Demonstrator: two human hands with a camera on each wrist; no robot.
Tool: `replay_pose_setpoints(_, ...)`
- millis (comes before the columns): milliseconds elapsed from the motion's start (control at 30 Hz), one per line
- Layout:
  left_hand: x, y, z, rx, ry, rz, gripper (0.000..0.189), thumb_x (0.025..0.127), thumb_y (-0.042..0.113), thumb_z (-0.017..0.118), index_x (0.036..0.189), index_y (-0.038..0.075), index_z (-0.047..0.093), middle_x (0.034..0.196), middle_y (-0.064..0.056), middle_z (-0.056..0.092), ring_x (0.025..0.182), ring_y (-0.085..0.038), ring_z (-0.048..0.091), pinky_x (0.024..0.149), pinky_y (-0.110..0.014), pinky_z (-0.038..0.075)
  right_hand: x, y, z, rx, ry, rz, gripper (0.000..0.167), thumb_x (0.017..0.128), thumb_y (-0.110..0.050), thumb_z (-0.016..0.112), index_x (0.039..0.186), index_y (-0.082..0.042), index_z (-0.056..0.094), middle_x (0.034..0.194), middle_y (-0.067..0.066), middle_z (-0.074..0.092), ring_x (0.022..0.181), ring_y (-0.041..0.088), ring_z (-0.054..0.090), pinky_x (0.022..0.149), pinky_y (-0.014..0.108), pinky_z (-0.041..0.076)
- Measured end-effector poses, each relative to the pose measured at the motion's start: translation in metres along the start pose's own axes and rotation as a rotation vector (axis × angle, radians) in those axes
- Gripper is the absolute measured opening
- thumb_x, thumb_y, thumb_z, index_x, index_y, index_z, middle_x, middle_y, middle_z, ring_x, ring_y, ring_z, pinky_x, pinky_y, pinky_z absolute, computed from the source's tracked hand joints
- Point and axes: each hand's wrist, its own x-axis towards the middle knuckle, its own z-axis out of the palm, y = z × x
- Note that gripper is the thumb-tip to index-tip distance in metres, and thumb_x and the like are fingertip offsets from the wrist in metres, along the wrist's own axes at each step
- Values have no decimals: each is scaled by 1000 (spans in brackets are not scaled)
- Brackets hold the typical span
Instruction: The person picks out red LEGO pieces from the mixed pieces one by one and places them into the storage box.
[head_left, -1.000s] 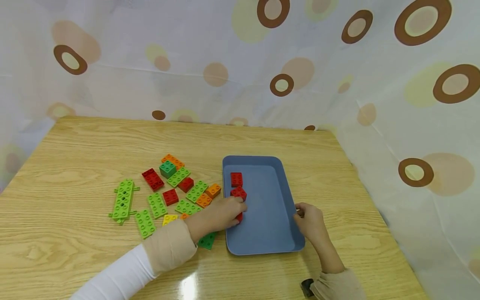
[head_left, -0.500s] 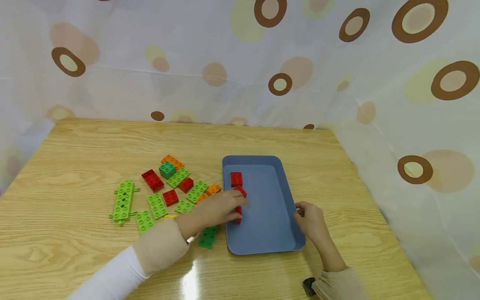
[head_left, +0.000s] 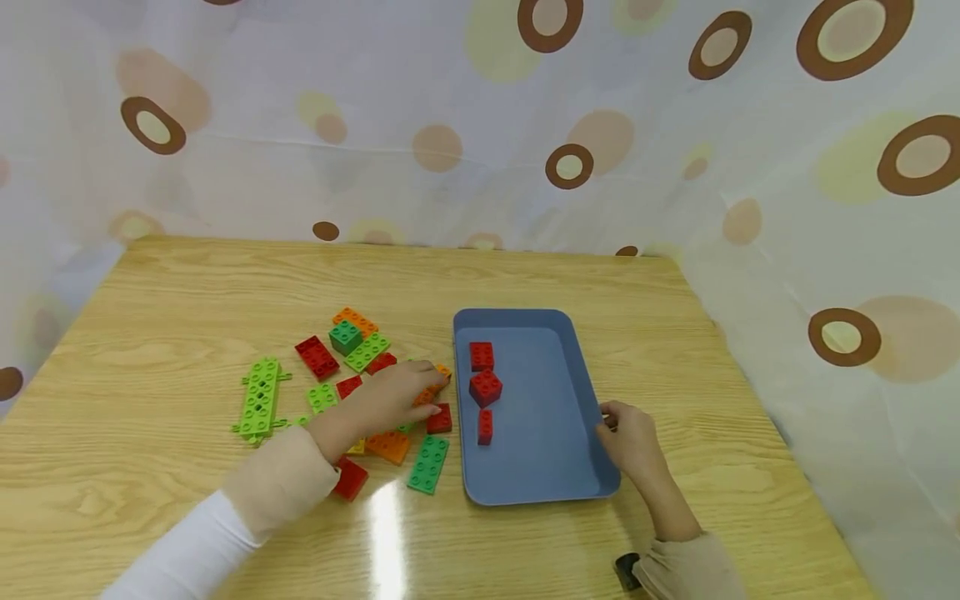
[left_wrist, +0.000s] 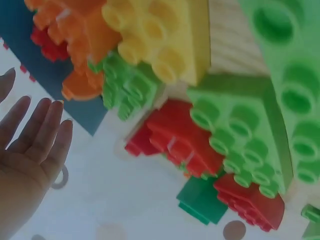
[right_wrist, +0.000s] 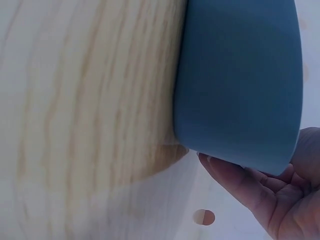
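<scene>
My left hand (head_left: 382, 404) hovers over the scattered bricks left of the tray. In the left wrist view the left hand (left_wrist: 35, 150) has its fingers extended and holds nothing. Just below its fingertips in the head view lie a red brick (head_left: 439, 419) and orange bricks. The blue-grey tray (head_left: 536, 433) holds three red bricks along its left side: a square one (head_left: 482, 356), a turned one (head_left: 486, 387) and a narrow one (head_left: 485, 427). My right hand (head_left: 633, 442) grips the tray's right rim; in the right wrist view its fingers (right_wrist: 237, 182) lie against the outer wall.
Around the left hand lie green, orange, yellow and red bricks, partly hidden by it. A light green wheel base (head_left: 261, 400) sits at the far left. A dark green brick (head_left: 429, 464) lies left of the tray. A patterned curtain (head_left: 375, 125) hangs behind the wooden table (head_left: 525, 550).
My left hand let go of the narrow red brick in the tray and drew back left over the loose bricks. The right hand stayed on the tray's rim.
</scene>
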Motion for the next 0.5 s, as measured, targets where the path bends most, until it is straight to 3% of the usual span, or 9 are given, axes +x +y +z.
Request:
replay_pose_setpoints(267,8,7,16,14,-142,10,37,82,14,69,117,2,62,116,-15,62,102,-27,62,88,-37,51,-1,0,0,7,2,-4,26,80,6,53,103,17,60,84,28,66,77,35,65,61,36,55)
replay_pose_setpoints(500,10,8,23,43,-175,4,35,82,13,70,115,5,63,112,-11,63,96,-22,62,86,-34,52,-1,0,-1,12,4,-2,26,81,6,53,103,17,60,85,29,66,78,36,66,62,37,55)
